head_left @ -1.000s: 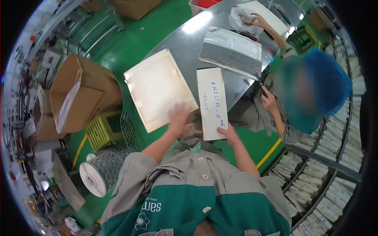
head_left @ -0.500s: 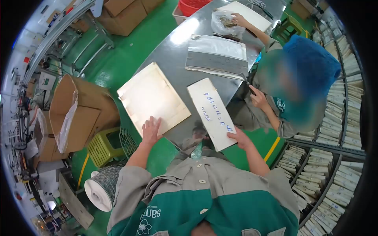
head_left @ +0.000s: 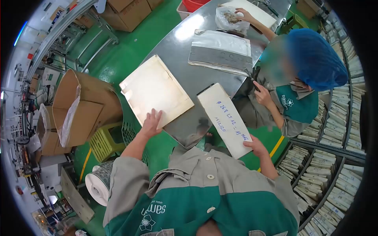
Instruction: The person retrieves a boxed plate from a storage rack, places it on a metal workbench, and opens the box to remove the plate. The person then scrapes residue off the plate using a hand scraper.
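Fingers of my left hand [head_left: 151, 124] now lie spread on the pale board [head_left: 158, 91], over the left edge of the table [head_left: 173, 57]. My right hand [head_left: 257, 146] pinches the white slab [head_left: 221, 120] across the right edge, lower fingers hidden; this slab swung outward, so I judge the board freer.

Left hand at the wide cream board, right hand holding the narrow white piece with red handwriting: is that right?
Not quite: the handwriting on the narrow white piece in the right hand is blue, not red, as the head view shows. The rest stands.
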Demonstrator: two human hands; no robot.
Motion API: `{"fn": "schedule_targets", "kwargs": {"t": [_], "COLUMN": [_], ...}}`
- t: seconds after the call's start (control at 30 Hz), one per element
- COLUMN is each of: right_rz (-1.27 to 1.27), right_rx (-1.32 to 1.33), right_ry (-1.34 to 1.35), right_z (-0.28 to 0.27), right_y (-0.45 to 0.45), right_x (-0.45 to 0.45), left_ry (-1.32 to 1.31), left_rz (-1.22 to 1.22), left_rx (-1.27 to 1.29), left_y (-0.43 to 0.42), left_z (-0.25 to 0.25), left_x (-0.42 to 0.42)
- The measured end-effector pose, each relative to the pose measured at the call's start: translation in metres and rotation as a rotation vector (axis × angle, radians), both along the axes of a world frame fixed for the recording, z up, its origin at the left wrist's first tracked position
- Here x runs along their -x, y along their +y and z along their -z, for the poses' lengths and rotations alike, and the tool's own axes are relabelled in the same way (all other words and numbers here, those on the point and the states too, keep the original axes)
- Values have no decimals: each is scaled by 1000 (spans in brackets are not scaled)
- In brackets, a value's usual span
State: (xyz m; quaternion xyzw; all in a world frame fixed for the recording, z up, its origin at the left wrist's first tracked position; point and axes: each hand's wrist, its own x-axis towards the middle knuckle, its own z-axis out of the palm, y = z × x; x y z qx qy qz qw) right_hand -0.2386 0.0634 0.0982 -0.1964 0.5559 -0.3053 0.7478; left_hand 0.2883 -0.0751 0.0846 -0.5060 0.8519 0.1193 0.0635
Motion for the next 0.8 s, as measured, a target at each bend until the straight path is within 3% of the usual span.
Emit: {"fn": "schedule_targets", "kwargs": {"t": [0.1,0.27,0.37,0.47,0.53,0.67,0.8], "right_rz": [39,44,13,5,8,45,7], "right_rx": [32,71,79,81,105,136,193], "right_ry": [-8,-66,-114,-163,-166,-169,-99], "right_z": [-5,-10,-4,17,31,41,3], "right_y": [6,3,0,-7,-8,-3,-8], "right_x": [3,2,-11,-26,-35,-49,-47], "left_ry": [-35,-90,-7,170,205,231,138], "left_rz": [-14,32,-65,-32,-92,-62,-75], "left_rx": [-50,127,116,299,147,164,113], "left_y": [-6,-26,-43,-57,-66,-80,-80], "left_z": [1,-21,-25,-24,-47,-56,-53], "left_x": [20,69,87,102,118,123,138]}}
